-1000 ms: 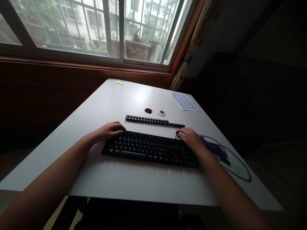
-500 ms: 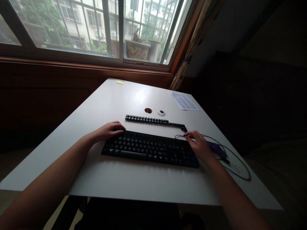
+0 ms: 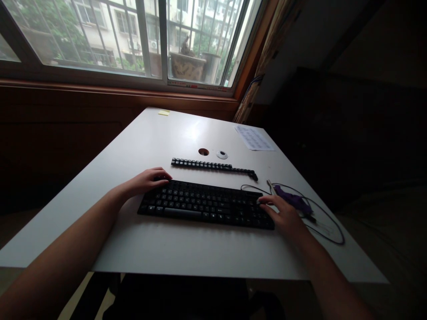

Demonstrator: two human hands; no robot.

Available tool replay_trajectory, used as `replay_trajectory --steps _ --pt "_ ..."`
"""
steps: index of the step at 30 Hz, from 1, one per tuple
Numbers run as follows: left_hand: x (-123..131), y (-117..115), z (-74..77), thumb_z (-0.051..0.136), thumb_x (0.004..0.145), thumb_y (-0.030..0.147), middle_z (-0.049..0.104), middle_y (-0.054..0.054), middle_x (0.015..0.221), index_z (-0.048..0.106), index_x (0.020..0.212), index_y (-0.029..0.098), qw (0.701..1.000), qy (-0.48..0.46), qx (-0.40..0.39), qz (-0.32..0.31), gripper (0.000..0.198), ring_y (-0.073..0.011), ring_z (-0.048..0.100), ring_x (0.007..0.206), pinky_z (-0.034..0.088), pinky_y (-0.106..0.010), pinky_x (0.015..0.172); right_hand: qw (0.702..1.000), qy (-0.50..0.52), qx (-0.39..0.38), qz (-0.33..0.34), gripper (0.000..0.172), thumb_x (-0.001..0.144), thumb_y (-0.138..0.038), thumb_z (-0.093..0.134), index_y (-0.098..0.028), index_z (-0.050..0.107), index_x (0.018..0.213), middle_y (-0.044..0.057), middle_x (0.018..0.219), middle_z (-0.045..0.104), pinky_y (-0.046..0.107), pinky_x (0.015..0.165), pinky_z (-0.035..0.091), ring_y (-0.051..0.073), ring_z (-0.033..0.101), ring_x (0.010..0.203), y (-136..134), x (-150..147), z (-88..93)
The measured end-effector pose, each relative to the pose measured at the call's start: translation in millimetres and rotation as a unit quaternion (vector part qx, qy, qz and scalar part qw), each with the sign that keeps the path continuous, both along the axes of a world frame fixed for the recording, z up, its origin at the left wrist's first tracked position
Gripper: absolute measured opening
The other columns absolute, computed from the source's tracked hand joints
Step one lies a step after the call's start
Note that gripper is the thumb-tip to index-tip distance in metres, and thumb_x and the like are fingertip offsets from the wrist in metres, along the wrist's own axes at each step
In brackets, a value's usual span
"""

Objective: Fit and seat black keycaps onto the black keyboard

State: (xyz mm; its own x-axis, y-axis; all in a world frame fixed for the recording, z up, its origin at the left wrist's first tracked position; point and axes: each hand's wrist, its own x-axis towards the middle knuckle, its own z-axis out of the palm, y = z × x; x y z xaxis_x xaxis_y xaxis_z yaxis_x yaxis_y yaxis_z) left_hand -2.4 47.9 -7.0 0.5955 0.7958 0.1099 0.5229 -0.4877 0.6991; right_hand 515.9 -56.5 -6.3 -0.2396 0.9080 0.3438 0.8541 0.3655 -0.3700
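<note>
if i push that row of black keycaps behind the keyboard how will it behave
The row of keycaps would probably scatter, looking like separate small pieces. Each is likely light, being tiny beside the keyboard. Their blocky shapes make rolling seem unlikely.

A black keyboard [image 3: 193,204] is lying flat on the bench [image 3: 187,253], slanting slightly, pale legends showing on its middle keys. Behind it, apart from it, black keycaps [image 3: 202,165] are forming a long tight line, two deep toward the left, bunching at the right end. One small greyish cap [image 3: 258,202] is showing over the keyboard's right part.
</note>
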Motion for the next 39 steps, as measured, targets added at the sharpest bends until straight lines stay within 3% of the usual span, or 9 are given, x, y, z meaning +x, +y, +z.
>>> replay_trajectory --steps 18,24,28,32,36,39 --pt "0.2 -1.4 0.8 0.053 0.096 0.053 0.067 -0.007 0.113 0.071 0.111 0.023 1.000 -0.004 -0.002 0.002 0.038 -0.0244 0.064 0.105 0.051 -0.039 0.096 0.997 0.011 0.054 0.061 0.015 0.095 -0.031 0.059 -0.027 0.073 0.098 0.005 0.101 0.076 0.049 0.091 0.057 0.025 0.070 0.097 4.3 -2.1 -4.5" --pt "0.6 -2.0 2.5 0.053 0.095 0.055 0.067 -0.008 0.113 0.071 0.111 0.023 1.000 -0.001 -0.004 0.001 0.040 -0.0249 0.064 0.104 0.051 -0.039 0.096 0.995 -0.021 0.060 0.076 0.020 0.095 -0.029 0.059 -0.029 0.072 0.110 0.005 0.110 0.074 0.048 0.095 0.055 0.025 0.068 0.105 -3.6 -7.9 -0.5" --pt "0.2 -2.3 2.7 0.054 0.096 0.053 0.066 -0.007 0.113 0.071 0.111 0.023 1.000 -0.004 -0.006 0.001 0.037 -0.0243 0.063 0.105 0.051 -0.039 0.096 0.995 -0.051 0.065 0.061 0.030 0.095 -0.033 0.059 -0.031 0.066 0.124 0.007 0.127 0.068 0.053 0.103 0.049 0.029 0.063 0.116 -15.2 -9.2 -4.8" --pt "0.7 -3.0 3.9 0.054 0.095 0.054 0.066 -0.007 0.114 0.071 0.111 0.023 1.000 -0.002 -0.008 0.000 0.039 -0.0246 0.063 0.105 0.051 -0.039 0.096 0.994 -0.070 0.072 0.050 0.054 0.092 -0.039 0.062 -0.032 0.049 0.144 0.008 0.146 0.055 0.057 0.110 0.043 0.032 0.054 0.130 -28.2 -10.0 -12.0" --pt "0.9 -2.8 3.5 0.054 0.096 0.054 0.066 -0.007 0.113 0.071 0.111 0.023 1.000 -0.003 -0.007 0.002 0.038 -0.0243 0.063 0.105 0.051 -0.038 0.096 0.992 -0.084 0.062 0.068 0.078 0.086 -0.045 0.071 -0.031 0.035 0.153 0.010 0.147 0.052 0.056 0.112 0.042 0.033 0.050 0.133 -35.0 -9.2 -18.6" --pt "0.8 -2.3 2.9 0.053 0.096 0.053 0.066 -0.007 0.113 0.071 0.110 0.024 1.000 -0.001 -0.002 0.003 0.037 -0.0241 0.063 0.105 0.051 -0.038 0.096 0.991 -0.093 0.063 0.069 0.082 0.084 -0.046 0.073 -0.031 0.032 0.154 0.011 0.145 0.054 0.056 0.111 0.043 0.034 0.051 0.133 -36.2 -9.3 -21.6"
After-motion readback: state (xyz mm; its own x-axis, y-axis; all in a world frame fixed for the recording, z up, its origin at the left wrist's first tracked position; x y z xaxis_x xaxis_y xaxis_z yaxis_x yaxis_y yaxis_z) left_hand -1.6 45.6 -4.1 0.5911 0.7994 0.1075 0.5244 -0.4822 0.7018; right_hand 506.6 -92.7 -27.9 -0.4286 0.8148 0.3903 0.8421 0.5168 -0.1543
